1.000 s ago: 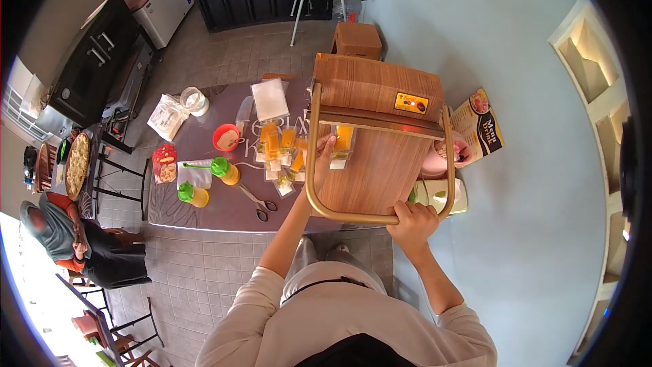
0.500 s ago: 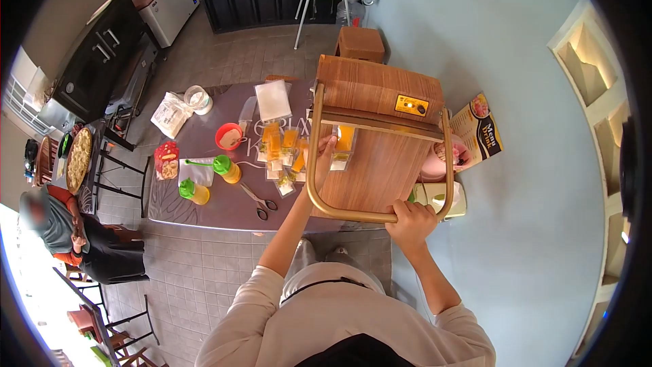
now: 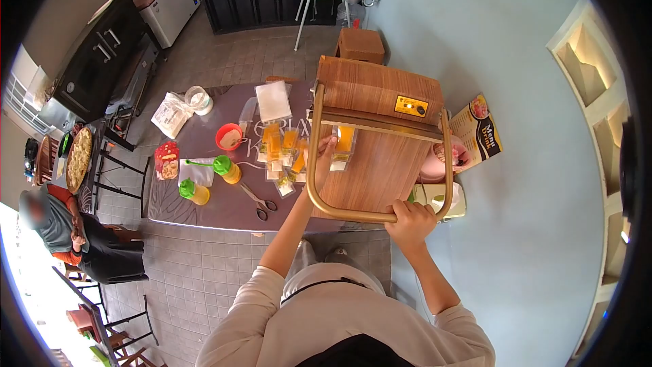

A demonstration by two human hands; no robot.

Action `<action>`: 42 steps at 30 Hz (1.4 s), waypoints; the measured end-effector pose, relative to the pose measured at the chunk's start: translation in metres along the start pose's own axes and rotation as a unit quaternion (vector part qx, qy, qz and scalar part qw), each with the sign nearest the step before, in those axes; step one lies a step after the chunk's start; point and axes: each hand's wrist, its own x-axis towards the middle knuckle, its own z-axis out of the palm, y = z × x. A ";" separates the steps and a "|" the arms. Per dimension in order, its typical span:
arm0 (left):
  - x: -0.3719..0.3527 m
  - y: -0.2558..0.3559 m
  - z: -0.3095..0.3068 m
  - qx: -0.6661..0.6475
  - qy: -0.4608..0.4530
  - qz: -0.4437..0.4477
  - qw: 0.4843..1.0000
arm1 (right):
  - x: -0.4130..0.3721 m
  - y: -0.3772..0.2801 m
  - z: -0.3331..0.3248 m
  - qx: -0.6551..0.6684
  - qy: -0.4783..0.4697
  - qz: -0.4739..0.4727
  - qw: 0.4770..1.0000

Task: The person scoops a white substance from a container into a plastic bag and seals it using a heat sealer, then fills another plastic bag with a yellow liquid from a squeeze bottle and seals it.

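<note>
While several filled pouches (image 3: 282, 153) already lie on the surface (image 3: 217, 211) left of centre, one more is in hand. The left hand (image 3: 324, 153) has its fingers grasping an orange pouch (image 3: 344, 141) under the bar of the wood-grain sealer (image 3: 377, 92). The right hand (image 3: 410, 223) is clenched on the sealer's gold handle (image 3: 339, 215), lower right of centre. Since half a second ago, both grips and the pouch have stayed put.

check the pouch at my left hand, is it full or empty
Full: the pouch in the left hand is orange through most of its length, pale at the near end.
</note>
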 end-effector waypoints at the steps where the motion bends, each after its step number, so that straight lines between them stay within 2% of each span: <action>1: 0.001 -0.002 0.000 -0.003 0.000 0.001 1.000 | 0.000 0.000 0.000 0.006 0.000 0.002 1.000; 5: 0.003 -0.008 -0.004 -0.004 -0.022 -0.041 0.999 | 0.000 0.000 0.001 0.004 0.003 0.001 1.000; 7: 0.002 -0.008 0.000 -0.025 -0.004 0.006 1.000 | -0.001 0.000 0.001 0.007 0.003 0.001 1.000; 18: 0.008 -0.018 0.000 -0.023 0.004 0.042 0.999 | 0.010 0.000 -0.013 0.010 -0.006 0.001 1.000; 21: 0.010 -0.024 0.001 -0.004 0.013 0.067 0.998 | 0.018 0.002 -0.023 0.076 -0.050 0.001 0.996; 23: 0.013 -0.027 0.001 0.001 0.030 0.079 0.996 | 0.037 0.003 -0.040 0.086 0.010 -0.021 0.996; 25: 0.013 -0.030 0.001 0.037 0.041 0.138 0.989 | 0.069 0.007 -0.061 0.056 0.076 -0.040 0.995; 26: 0.011 -0.024 -0.005 0.057 0.001 0.095 0.994 | 0.088 0.011 -0.069 0.041 0.113 -0.047 0.992; 27: 0.007 -0.016 -0.004 0.058 -0.001 0.095 0.994 | 0.106 0.019 -0.070 0.026 0.139 -0.056 0.988; 30: -0.007 0.013 0.004 0.026 0.037 0.108 0.993 | 0.161 0.030 -0.066 -0.033 0.251 -0.050 0.966; 32: -0.010 0.018 0.006 0.049 0.046 0.117 0.991 | 0.188 0.038 -0.064 -0.100 0.240 -0.030 0.965; 35: -0.014 0.026 0.008 0.069 0.062 0.124 0.988 | 0.210 0.043 -0.064 -0.049 0.229 -0.011 0.972; 42: -0.021 0.036 0.011 0.074 0.068 0.113 0.989 | 0.202 0.042 -0.065 -0.077 0.212 -0.016 0.974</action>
